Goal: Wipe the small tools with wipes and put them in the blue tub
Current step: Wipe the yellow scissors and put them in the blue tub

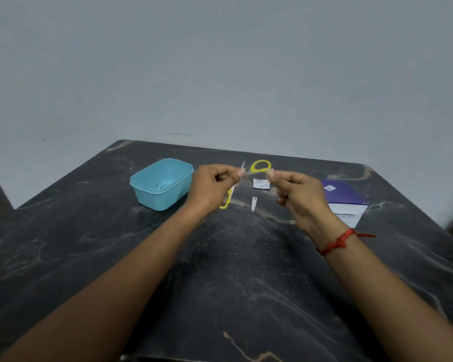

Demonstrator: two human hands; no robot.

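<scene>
Small scissors with yellow handles (260,166) are held above the table, spread wide. One blade tip points up; one handle loop sits at the upper right, the other hangs below my left hand. My left hand (212,186) pinches the scissors near the pivot. My right hand (296,194) has its fingers curled, thumb and forefinger at the upper loop. No wipe shows clearly in either hand. The blue tub (144,194) stands left of my left hand, with a small item lying inside. A silver nail clipper (253,204) lies on the table between my hands.
A small white wipe sachet (261,183) lies just behind the clipper. A purple-and-white box (347,198) sits at the right, behind my right wrist. The dark marble table (233,270) ends at a grey wall at the back.
</scene>
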